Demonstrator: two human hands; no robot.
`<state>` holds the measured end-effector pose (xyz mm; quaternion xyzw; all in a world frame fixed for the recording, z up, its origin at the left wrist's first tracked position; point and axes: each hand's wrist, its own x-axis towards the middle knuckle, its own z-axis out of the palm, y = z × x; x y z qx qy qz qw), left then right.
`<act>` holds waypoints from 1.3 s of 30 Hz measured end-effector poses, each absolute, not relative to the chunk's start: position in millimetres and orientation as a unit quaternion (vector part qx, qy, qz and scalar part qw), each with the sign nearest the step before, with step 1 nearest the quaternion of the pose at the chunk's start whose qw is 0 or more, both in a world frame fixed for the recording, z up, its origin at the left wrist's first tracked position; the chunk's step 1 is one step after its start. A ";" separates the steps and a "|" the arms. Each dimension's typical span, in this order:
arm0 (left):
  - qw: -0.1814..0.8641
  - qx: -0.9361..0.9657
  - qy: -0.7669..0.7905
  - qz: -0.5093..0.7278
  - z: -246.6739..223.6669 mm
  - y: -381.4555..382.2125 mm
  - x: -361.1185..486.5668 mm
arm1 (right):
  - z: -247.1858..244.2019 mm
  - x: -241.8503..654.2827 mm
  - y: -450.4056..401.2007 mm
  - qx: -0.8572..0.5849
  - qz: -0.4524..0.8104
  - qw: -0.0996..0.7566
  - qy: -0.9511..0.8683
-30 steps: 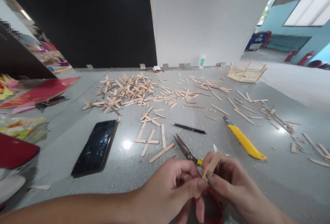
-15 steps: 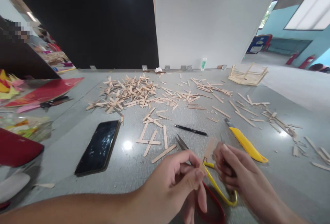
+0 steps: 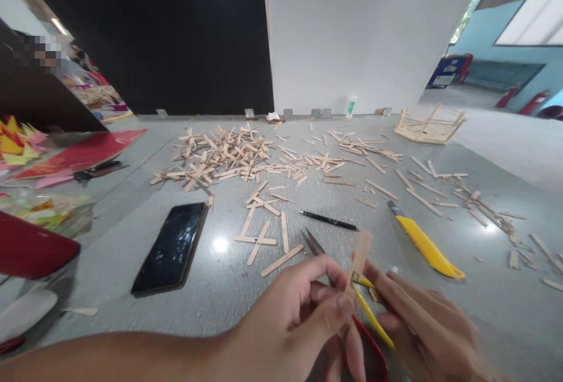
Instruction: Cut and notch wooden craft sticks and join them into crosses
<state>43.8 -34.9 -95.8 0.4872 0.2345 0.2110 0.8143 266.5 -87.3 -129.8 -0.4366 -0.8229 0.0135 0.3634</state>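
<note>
My left hand (image 3: 308, 317) pinches a flat wooden craft stick (image 3: 362, 250) that stands tilted upward, with a small dark outline drawn on it. To the right of that stick is my right hand (image 3: 426, 326), blurred, its fingers bent together; a small tan bit shows at the fingertips, but what it is cannot be made out. Scissors (image 3: 373, 317) with a yellow and red handle lie under both hands, partly hidden, their blades pointing away. Just beyond are a black pen (image 3: 329, 220) and several loose craft sticks (image 3: 282, 260).
A yellow utility knife (image 3: 426, 244) lies at right, a phone (image 3: 171, 247) at left. Farther back are a heap of craft sticks (image 3: 229, 156), a stick frame (image 3: 428, 127) and a small bottle (image 3: 350, 107) against the white panel (image 3: 352, 36). A red object (image 3: 35, 247) stands far left.
My right hand has moved down and turned from a fist to straighter fingers. The craft stick in my left hand now shows more upright and clearer. The view has shifted slightly.
</note>
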 end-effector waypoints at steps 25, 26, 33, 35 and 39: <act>0.800 0.548 0.217 0.116 -88.6 -26.0 38.8 | -110.2 261.6 -77.7 -0.440 0.415 0.361 -0.710; 0.802 0.546 0.215 0.108 -88.6 -26.5 38.6 | -109.4 262.4 -78.6 -0.437 0.417 0.362 -0.710; 0.802 0.545 0.217 0.110 -87.9 -28.6 38.8 | -104.5 263.4 -81.3 -0.434 0.413 0.370 -0.710; 0.794 0.555 0.218 0.115 -88.9 -28.0 39.0 | -106.4 261.1 -80.7 -0.438 0.415 0.366 -0.709; 0.782 0.564 0.226 0.138 -93.7 -26.7 39.9 | -112.2 255.2 -79.1 -0.437 0.410 0.365 -0.712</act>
